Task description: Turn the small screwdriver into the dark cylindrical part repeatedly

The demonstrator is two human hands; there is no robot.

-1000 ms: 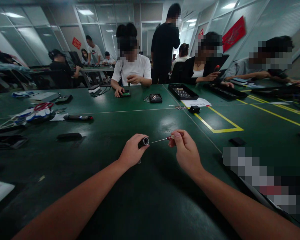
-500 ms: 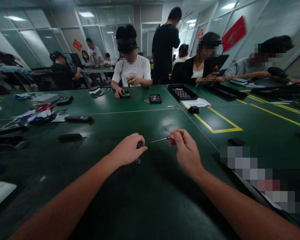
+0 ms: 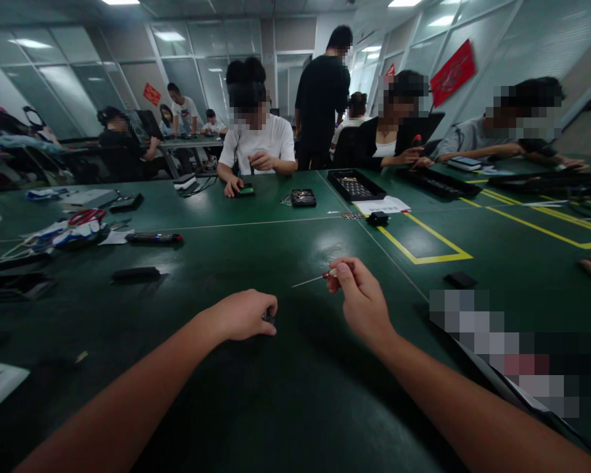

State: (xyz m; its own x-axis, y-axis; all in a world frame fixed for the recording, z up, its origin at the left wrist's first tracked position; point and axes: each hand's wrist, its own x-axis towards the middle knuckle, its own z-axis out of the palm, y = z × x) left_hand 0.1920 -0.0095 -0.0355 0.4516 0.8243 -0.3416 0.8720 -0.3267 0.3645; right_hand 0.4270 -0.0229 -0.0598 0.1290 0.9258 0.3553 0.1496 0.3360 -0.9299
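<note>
My right hand [image 3: 367,299] is closed round the red and clear handle of a screwdriver [image 3: 308,282], whose thin metal shaft points left above the table. To its left, my left hand [image 3: 249,314] is low over the green tabletop, fingers curled and pinched. A small dark part [image 3: 269,319] shows between its thumb and fingertips; most of it is hidden, so its kind cannot be made out. The screwdriver tip and the left hand are apart.
A black block [image 3: 136,274] and a marker-like pen [image 3: 153,238] lie to the left, near bundled cables [image 3: 86,223]. A dark piece [image 3: 460,280] lies to the right. Across the table are a black tray [image 3: 357,186], a small box [image 3: 303,198] and several seated people.
My left hand has moved down and nearer, over the spot where a small round dark part lay; that part no longer shows on the table. The screwdriver has barely shifted.
</note>
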